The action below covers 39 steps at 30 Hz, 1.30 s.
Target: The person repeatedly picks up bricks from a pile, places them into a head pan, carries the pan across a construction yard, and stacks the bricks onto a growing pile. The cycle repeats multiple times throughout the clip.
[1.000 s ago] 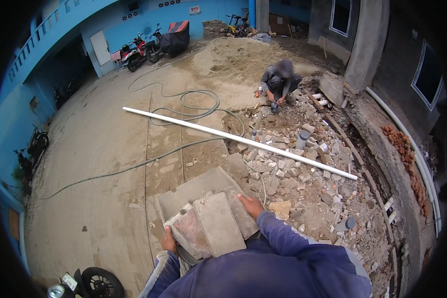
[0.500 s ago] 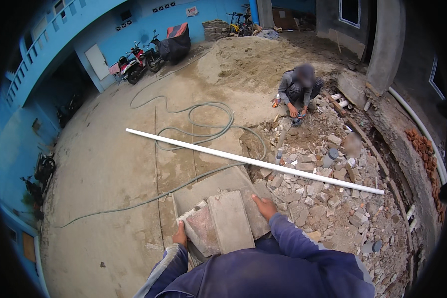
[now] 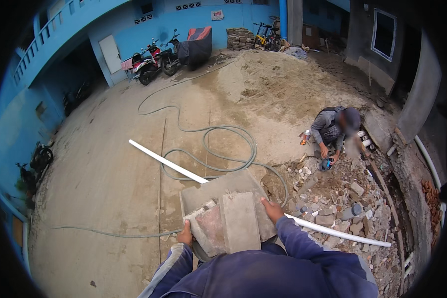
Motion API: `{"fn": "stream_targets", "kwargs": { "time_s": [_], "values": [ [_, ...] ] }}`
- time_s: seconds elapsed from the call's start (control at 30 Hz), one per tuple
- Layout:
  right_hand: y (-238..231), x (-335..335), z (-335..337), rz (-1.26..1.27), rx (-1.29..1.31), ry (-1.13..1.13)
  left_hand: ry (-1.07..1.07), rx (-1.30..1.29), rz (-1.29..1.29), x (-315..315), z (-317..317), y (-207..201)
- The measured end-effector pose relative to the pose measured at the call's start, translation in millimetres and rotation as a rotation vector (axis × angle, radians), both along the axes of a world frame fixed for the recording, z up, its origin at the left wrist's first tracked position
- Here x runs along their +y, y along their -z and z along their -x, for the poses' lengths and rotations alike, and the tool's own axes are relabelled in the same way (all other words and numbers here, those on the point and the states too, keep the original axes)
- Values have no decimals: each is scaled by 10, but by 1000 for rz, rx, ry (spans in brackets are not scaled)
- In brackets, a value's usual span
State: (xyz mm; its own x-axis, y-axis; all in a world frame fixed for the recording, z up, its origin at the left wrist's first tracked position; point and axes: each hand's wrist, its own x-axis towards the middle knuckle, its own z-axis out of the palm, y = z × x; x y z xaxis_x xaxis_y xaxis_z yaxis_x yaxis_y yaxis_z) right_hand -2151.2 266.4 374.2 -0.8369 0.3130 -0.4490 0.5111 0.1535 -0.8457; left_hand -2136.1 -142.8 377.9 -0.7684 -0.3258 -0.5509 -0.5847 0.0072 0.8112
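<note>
Across the dusty ground, a looped green hose, a sand heap and broken rubble.

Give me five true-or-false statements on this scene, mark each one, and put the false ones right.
1. The left hand and right hand hold opposite sides of a load of slabs. True.
2. The white pipe shows along its whole length. False: the load hides its middle.
3. The co-worker is standing upright. False: that person is crouched low beside the rubble.
4. A long hose lies in loops beyond the load. True.
5. The door at the upper left is bright red. False: it is white.
</note>
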Motion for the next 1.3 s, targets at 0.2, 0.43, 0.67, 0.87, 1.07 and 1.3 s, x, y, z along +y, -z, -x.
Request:
{"fn": "stream_targets", "kwargs": {
  "time_s": [0.2, 0.43, 0.67, 0.87, 1.07, 1.3],
  "values": [
    [-464, -143, 1618, -88, 78, 215, 130, 63, 73, 81, 2190, -256],
    [-885, 133, 3276, 147, 116, 253, 154, 54, 73, 369, 4316, -441],
    [241, 810, 5848, -24, 99, 351, 118, 17, 141, 1061, 6685, -188],
    [177, 1425, 7710, -4, 27, 241, 100, -24, 161, 1568, 8019, -597],
    [-414, 1667, 9100, 69, 42, 93, 17, 18, 105, 1782, 9352, -597],
    [-158, 1628, 11198, -100, 32, 89, 50, -25, 32, 1780, 11387, -58]
  ]
}}
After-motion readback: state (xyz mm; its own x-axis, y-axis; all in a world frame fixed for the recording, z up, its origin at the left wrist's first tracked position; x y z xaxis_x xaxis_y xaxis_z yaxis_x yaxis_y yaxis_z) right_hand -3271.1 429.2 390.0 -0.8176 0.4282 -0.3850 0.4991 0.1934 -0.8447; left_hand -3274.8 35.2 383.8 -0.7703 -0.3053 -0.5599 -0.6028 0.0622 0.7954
